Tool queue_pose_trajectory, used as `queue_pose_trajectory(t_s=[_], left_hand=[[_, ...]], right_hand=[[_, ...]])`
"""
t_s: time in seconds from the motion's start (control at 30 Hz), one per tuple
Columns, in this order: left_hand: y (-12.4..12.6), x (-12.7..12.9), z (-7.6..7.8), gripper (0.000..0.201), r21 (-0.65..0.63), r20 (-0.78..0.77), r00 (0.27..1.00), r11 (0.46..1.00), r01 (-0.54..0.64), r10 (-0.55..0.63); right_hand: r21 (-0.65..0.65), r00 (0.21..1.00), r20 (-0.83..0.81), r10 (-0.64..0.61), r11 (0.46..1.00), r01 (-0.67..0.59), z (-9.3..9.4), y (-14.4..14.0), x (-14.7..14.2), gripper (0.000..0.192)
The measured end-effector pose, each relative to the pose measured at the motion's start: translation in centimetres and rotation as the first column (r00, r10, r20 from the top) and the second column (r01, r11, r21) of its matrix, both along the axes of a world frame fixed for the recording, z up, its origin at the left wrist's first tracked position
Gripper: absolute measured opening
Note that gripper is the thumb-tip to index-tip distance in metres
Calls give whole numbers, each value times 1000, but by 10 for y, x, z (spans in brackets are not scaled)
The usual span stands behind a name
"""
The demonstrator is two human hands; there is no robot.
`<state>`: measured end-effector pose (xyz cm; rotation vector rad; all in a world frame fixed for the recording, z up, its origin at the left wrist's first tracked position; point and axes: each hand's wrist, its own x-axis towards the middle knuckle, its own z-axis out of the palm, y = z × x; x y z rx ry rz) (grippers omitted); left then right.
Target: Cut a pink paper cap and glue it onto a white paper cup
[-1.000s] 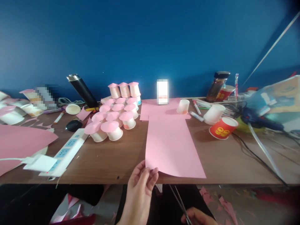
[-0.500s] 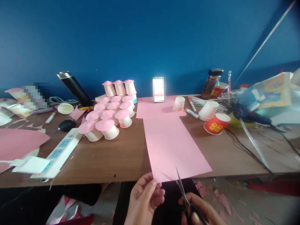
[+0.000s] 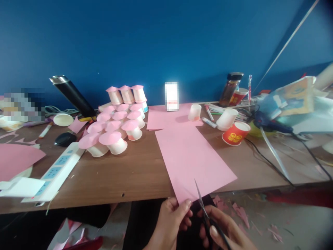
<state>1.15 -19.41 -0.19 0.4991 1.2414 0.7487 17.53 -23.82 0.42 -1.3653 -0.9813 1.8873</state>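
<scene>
Here, head view only. Left hand (image 3: pixel 173 222) pinches near corner of pink sheet (image 3: pixel 194 159), thumb on top, keeping overhanging edge taut for blades. Right hand (image 3: pixel 226 232) closed round handles of scissors (image 3: pixel 201 203); blades narrowly parted, tips biting sheet edge just right of left thumb. Sheet lies on table (image 3: pixel 130 173), stretching away from hands. Beyond left hand: capped cups (image 3: pixel 114 121), power strip (image 3: pixel 56 170). Beyond right hand: red cup (image 3: pixel 235 133), glue gun (image 3: pixel 270 123).
</scene>
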Motion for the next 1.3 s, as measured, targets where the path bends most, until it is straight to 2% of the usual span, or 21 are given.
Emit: queue_pose_trajectory(t_s=[0.2, 0.53, 0.97, 1.13, 1.3], left_hand=[[1, -6, 6, 43, 21, -36, 999, 1000, -21, 21], [-1, -5, 2, 42, 31, -64, 997, 999, -35, 36], [-4, -4, 0, 43, 14, -46, 997, 998, -60, 61], [-6, 5, -6, 53, 28, -41, 997, 997, -65, 66], [-6, 16, -7, 48, 14, 17, 995, 995, -96, 96]], right_hand=[[51, 1000, 21, 19, 999, -20, 0, 6, 7, 45], [64, 998, 47, 39, 997, -42, -5, 7, 7, 44], [-1, 983, 156, -95, 995, 97, -11, 2, -8, 51], [17, 981, 160, -108, 994, 107, -17, 1, -10, 51], [43, 987, 142, -74, 997, 69, -13, 2, -9, 49]])
